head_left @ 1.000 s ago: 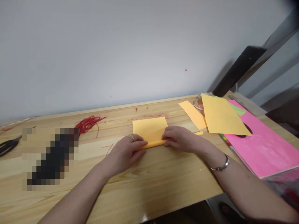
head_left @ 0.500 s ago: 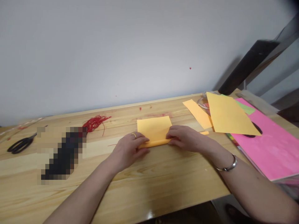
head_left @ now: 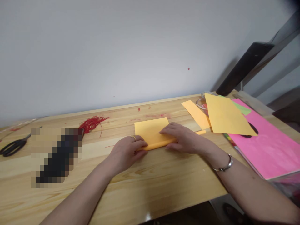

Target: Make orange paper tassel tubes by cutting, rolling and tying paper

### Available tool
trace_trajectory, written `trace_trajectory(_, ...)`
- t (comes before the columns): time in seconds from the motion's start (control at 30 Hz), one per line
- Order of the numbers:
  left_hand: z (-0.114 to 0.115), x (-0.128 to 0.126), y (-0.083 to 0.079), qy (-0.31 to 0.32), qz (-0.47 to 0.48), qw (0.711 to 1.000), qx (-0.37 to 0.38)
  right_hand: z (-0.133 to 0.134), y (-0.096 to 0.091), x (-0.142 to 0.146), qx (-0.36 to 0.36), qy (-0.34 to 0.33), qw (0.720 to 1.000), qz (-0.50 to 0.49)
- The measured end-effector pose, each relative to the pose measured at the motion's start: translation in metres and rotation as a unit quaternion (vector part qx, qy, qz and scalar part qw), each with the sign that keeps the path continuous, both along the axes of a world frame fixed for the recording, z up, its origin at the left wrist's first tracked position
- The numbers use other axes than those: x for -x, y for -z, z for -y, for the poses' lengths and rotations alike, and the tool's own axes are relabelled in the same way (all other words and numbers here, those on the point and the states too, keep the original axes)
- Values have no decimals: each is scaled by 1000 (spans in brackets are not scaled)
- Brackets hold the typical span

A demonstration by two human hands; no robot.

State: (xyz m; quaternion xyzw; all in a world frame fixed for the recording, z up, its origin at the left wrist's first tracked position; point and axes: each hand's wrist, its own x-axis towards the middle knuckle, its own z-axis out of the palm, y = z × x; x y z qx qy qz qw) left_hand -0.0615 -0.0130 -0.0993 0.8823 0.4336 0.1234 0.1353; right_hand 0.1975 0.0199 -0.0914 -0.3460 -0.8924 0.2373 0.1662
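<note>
A small yellow paper sheet [head_left: 152, 128] lies on the wooden table, its near edge rolled into a narrow tube. My left hand [head_left: 127, 153], with a ring on one finger, pinches the left end of this roll between thumb and fingers. Across the right part of the roll, my right hand [head_left: 180, 137] rests its fingers on the sheet, with the thumb at the roll's near side. The palm hides the roll's right end. Behind the right wrist a thin orange tube [head_left: 201, 132] shows; its other end is hidden.
Scissors [head_left: 14, 147], a pixelated dark object [head_left: 57, 156] and a bundle of red string [head_left: 92, 124] lie left. At right are an orange paper strip [head_left: 195, 114], a larger yellow sheet [head_left: 228, 115] and pink paper [head_left: 272, 150]. A wall rises behind the table [head_left: 131, 193].
My right fingers have stretched forward and left over the sheet, away from the thumb. My left hand keeps its pinch on the roll. The whole view has shifted slightly.
</note>
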Motion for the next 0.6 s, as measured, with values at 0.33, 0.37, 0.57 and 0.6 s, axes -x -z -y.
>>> trace_trajectory(0.33,-1,-1,-1,17,17,1000,0,-1,2,1,13,36,998,45)
trace_trajectory(0.37,-1,-1,-1,18,18,1000,-1,-1,2,1,13,36,998,46)
trace_trajectory(0.57,0,-1,-1,14,13,1000,9,-1,1,-3,16,36,998,40)
trace_trajectory(0.6,0,-1,-1,13,12,1000,8,-1,0,-3,18,34,998,41)
